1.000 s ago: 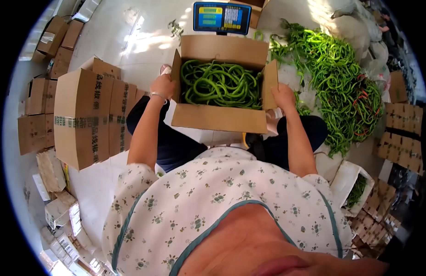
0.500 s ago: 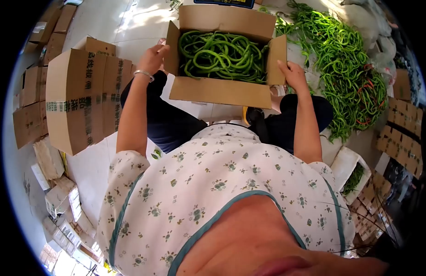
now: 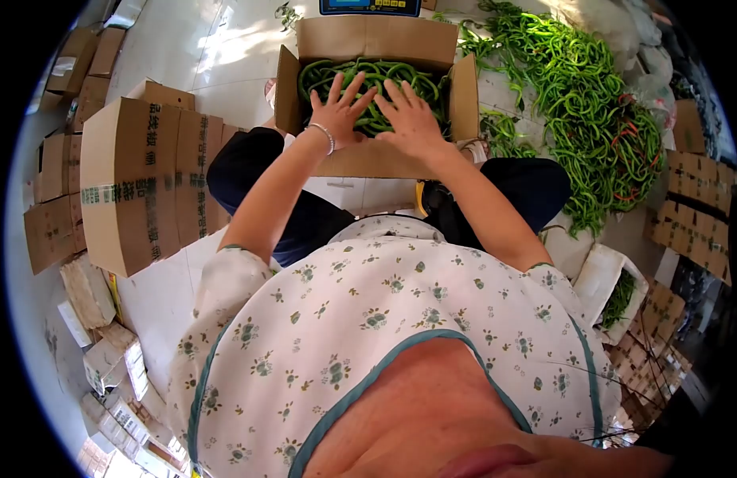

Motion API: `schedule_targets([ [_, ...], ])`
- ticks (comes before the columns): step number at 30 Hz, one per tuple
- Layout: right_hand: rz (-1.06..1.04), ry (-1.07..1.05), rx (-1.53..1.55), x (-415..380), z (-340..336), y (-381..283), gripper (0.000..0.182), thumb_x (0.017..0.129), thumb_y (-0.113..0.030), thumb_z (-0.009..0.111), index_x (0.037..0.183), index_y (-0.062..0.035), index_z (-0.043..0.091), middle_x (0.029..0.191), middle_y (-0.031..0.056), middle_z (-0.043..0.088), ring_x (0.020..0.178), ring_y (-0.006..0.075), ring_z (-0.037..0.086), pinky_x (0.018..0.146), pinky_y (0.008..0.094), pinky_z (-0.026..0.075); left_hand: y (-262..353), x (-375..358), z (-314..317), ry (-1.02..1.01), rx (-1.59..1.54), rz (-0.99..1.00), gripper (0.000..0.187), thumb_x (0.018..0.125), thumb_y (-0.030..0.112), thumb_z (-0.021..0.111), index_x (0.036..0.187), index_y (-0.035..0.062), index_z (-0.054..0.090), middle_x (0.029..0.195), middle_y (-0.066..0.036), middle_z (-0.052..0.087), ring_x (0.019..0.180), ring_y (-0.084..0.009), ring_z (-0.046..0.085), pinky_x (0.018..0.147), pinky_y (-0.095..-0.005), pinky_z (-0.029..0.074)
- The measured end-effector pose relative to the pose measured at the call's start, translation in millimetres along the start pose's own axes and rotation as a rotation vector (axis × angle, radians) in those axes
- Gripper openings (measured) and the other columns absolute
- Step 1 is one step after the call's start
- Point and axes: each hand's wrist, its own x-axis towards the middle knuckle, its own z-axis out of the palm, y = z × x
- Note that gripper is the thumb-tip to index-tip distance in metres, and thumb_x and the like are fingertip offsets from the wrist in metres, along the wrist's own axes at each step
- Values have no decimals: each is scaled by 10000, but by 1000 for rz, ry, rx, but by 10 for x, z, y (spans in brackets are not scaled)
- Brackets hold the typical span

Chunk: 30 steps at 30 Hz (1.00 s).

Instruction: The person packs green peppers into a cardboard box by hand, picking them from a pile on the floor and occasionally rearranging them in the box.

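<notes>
An open cardboard box (image 3: 376, 40) full of long green peppers (image 3: 420, 83) stands between my knees, its flaps folded outward. My left hand (image 3: 339, 113) lies over the left part of the peppers, fingers spread and palm down. Beside it, over the middle and right part, my right hand (image 3: 412, 119) is also spread flat, palm down. Neither hand is gripping anything. Whether the palms press on the peppers or hover just above them cannot be told.
A large pile of green peppers (image 3: 583, 111) with some red ones covers the floor at the right. Tall cartons (image 3: 133, 183) stand at the left. A blue device (image 3: 368, 6) sits beyond the box. A white foam box (image 3: 599, 291) is at the lower right.
Both hands have left the side flaps of the box and moved inward over the peppers, with their fingers now spread. The box appears slightly further left in view.
</notes>
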Motion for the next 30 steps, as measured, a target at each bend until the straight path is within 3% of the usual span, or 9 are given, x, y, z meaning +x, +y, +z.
schedule_targets([
  [2,49,-165,-55,64,175,25,816,735,-443,677,1408,-215,277,1482,127,137,1355,376,103,1060,518,191,-16,139,136,-121,-41,-108,929,722,477,680,1428,383,84,1508,33,-106,1377,-341,-70,950,-711,214],
  [5,87,-226,-78,155,288,154,866,747,-516,637,1439,-280,171,1500,120,75,1371,367,31,1080,535,83,-60,226,190,-134,-74,-137,924,730,493,668,1424,403,64,1507,45,-107,1370,-369,-81,936,-728,210],
  [6,105,-277,-85,154,348,207,836,776,-546,583,1441,-325,127,1509,106,25,1376,363,-19,1079,548,25,-87,257,243,-160,-115,-158,865,752,532,626,1410,445,71,1506,54,-112,1364,-383,-94,941,-741,167],
  [9,141,-328,-78,156,437,267,805,804,-541,549,1441,-335,102,1514,90,-11,1378,355,-57,1078,548,-5,-79,325,334,-195,-198,-190,792,773,583,565,1395,480,85,1503,57,-127,1361,-388,-103,954,-742,108],
  [16,157,-517,48,272,581,426,757,859,-469,510,1445,-321,56,1506,73,-131,1368,352,-137,1081,537,-3,-81,453,606,-205,-179,-242,678,815,568,510,1385,480,155,1502,49,-143,1359,-409,-45,932,-761,67],
  [30,120,-559,40,347,535,460,791,859,-447,528,1450,-297,24,1496,106,-161,1358,382,-150,1073,552,25,-148,512,553,-233,-261,-210,657,833,550,500,1394,437,178,1498,28,-166,1354,-416,-65,918,-768,33],
])
